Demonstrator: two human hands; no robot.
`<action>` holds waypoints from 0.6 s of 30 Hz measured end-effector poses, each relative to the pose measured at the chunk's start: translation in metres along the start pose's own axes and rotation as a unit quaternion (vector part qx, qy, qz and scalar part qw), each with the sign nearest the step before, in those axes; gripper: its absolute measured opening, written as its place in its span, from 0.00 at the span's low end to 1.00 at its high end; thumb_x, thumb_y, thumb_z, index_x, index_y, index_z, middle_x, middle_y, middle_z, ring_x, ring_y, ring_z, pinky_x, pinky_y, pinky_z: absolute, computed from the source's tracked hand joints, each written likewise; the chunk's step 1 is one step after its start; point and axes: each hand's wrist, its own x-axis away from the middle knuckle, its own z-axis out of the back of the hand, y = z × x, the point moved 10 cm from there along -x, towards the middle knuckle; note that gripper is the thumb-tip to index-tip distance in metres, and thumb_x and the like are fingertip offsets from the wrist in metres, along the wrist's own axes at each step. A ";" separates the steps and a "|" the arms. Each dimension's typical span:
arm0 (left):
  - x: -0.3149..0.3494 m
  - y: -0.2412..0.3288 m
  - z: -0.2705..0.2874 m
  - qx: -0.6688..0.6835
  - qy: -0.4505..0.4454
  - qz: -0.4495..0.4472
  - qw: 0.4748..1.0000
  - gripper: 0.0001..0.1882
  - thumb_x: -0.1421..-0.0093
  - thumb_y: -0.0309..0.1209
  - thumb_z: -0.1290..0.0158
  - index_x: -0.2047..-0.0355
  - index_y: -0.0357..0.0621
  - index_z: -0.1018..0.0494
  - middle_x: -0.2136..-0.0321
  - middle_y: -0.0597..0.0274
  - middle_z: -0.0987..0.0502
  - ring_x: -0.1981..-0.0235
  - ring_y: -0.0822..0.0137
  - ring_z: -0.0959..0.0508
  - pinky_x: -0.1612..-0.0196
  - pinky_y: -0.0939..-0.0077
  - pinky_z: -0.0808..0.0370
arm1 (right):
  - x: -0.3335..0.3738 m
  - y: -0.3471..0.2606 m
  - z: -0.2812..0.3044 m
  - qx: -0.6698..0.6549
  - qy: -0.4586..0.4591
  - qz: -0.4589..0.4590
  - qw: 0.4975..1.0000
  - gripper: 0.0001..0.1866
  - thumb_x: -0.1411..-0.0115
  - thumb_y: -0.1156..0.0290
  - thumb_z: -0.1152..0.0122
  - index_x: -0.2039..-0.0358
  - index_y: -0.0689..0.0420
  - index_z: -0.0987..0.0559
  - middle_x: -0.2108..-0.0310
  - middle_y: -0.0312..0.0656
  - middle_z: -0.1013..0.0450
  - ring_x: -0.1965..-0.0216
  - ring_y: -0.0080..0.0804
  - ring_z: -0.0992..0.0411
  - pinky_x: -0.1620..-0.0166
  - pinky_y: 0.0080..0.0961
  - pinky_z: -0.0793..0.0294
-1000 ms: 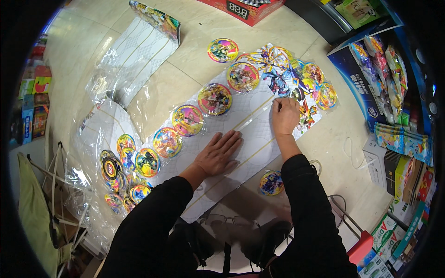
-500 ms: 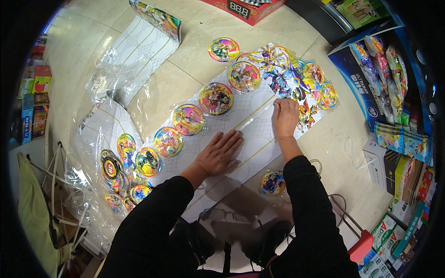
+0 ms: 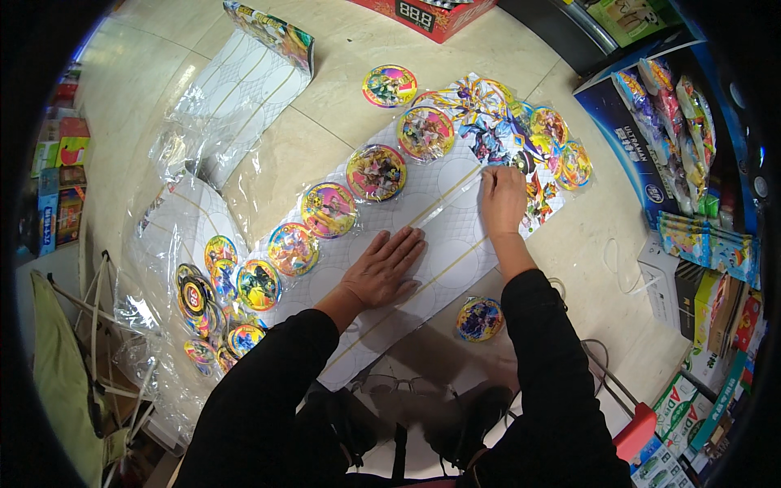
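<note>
The person is crouching over a long white backing card [image 3: 423,244] that is lying diagonally on the tiled floor [image 3: 325,138], with a row of round, brightly printed discs [image 3: 376,172] running along its far edge under clear film. The left hand [image 3: 382,268] is lying flat and fully spread on the middle of the card, gripping nothing and only pressing it down, while the right hand [image 3: 503,199] is curling at the far right end, its fingertips seeming to be pinching the edge of the film or a strip there, though I cannot tell exactly what they have hold of. If that hand is pulling too sharply, the thin card could be creasing or tearing along its yellow lines, and the discs could be popping loose and sliding off; the left palm is holding only one spot, so the free near end may be lifting. One loose disc [image 3: 480,319] is lying near the right forearm, easy to kneel on. To the far left a second white card in crinkled clear wrap [image 3: 236,98] is lying, and a heap of more discs [image 3: 213,301] is sitting at the near left. A red box [image 3: 423,15] is standing at the far edge, a dark blue display box [image 3: 626,138] of colourful sachets at the far right, and green and white cartons [image 3: 679,407] at the near right.
</note>
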 end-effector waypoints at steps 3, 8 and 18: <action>-0.003 0.002 -0.001 0.003 0.001 -0.002 1.000 0.39 0.36 0.49 0.50 0.31 0.41 0.45 0.29 0.53 0.47 0.27 0.57 0.49 0.29 0.53 0.51 | -0.015 0.007 -0.004 0.038 -0.009 -0.025 0.999 0.04 0.40 0.70 0.39 0.69 0.56 0.22 0.65 0.45 0.26 0.61 0.48 0.29 0.56 0.42 0.29; -0.001 0.000 -0.001 0.016 -0.008 0.004 1.000 0.39 0.37 0.48 0.49 0.31 0.41 0.46 0.29 0.52 0.48 0.27 0.55 0.50 0.29 0.51 0.51 | -0.005 0.016 0.004 -0.034 0.021 -0.064 0.997 0.08 0.42 0.68 0.37 0.65 0.58 0.22 0.64 0.45 0.26 0.61 0.49 0.29 0.56 0.43 0.29; -0.002 -0.001 -0.001 0.023 -0.001 0.007 1.000 0.39 0.37 0.47 0.48 0.31 0.41 0.45 0.29 0.54 0.46 0.27 0.56 0.48 0.29 0.51 0.49 | -0.002 0.010 -0.006 -0.016 -0.022 -0.072 0.997 0.25 0.52 0.59 0.24 0.58 0.57 0.24 0.66 0.42 0.28 0.60 0.43 0.30 0.56 0.40 0.30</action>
